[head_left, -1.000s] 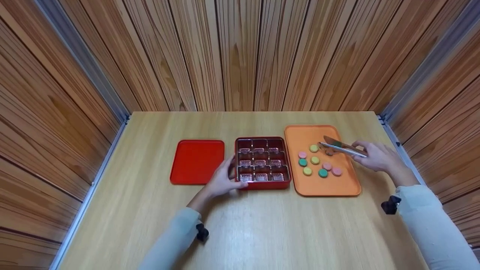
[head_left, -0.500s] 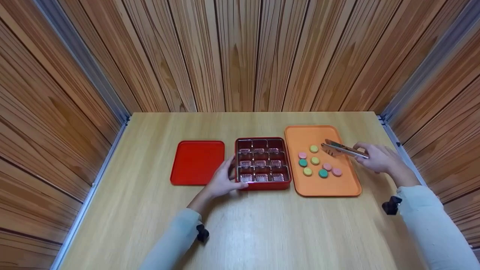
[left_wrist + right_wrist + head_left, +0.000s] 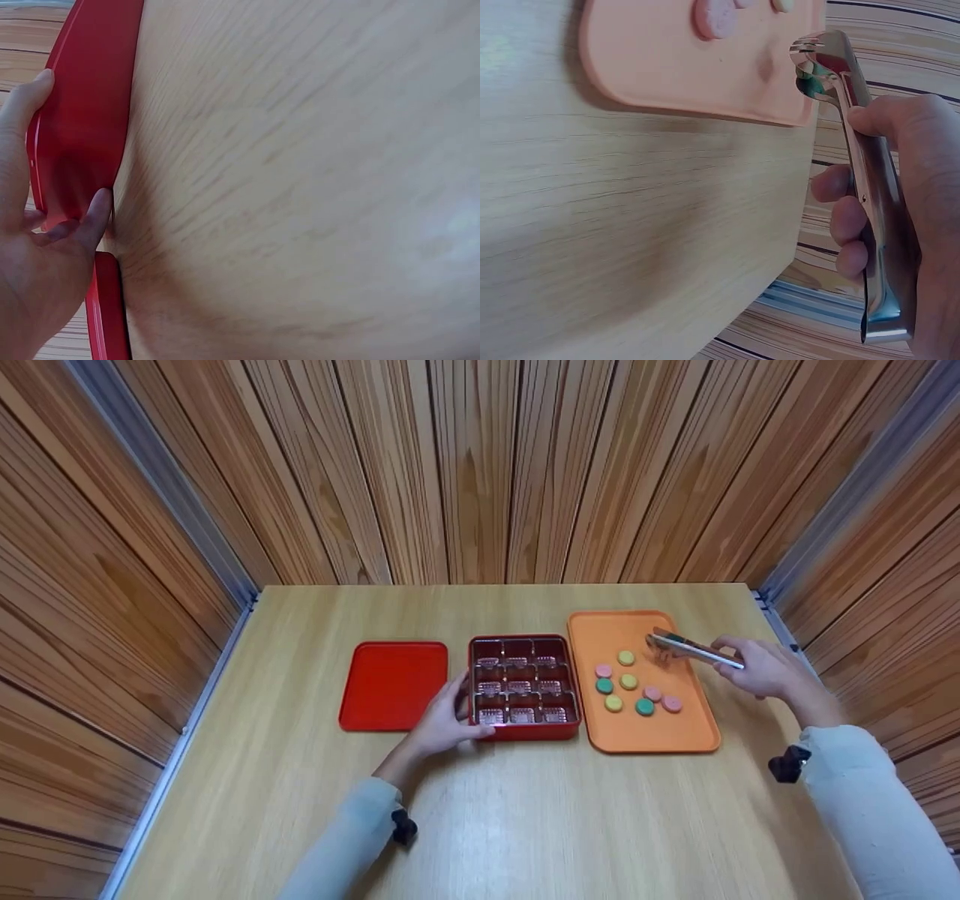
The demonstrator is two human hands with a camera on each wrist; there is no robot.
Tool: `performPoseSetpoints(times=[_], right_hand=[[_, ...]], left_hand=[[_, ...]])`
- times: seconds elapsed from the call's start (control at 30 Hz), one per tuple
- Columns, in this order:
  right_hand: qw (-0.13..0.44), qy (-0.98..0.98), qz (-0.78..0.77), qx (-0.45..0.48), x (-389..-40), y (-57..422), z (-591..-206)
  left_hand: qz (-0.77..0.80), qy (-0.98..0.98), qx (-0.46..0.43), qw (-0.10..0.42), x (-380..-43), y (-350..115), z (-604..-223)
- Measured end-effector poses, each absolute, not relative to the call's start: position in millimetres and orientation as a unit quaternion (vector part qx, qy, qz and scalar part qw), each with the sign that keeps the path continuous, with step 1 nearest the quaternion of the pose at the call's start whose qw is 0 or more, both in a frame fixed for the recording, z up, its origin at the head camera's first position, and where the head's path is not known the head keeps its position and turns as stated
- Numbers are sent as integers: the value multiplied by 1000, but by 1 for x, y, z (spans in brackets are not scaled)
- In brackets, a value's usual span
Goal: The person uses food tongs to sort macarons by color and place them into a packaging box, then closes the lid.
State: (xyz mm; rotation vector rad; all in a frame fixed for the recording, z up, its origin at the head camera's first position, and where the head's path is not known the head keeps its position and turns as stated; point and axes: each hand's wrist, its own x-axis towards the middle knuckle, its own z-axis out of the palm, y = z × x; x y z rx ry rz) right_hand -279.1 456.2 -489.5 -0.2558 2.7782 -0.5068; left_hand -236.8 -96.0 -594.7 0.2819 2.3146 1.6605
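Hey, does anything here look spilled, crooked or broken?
Nothing stands out. The loose pink, yellow and green discs lie scattered, but within the orange tray, and the red box and shallow red square sit flat, with no damage that shows.

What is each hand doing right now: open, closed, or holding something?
Left hand: gripping the red box at its near left corner.
Right hand: holding the metal tongs.

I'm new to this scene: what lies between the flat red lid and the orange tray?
The red box with nine compartments lies between them, the left hand touching its near left corner; the head view shows this.
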Motion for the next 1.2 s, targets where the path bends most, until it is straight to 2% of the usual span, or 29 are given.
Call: performPoseSetpoints(times=[0.33,0.8,1.2], right_hand=[[146,968,-178,-95,-289,439,-483],[143,967,-182,-103,-307,386,-477],[107,971,-152,-149,-316,339,-467]], left_hand=[[573,802,102,137,-236,-96,-595],[577,798,111,133,-238,-97,-597],[578,797,116,127,-237,-96,-596]])
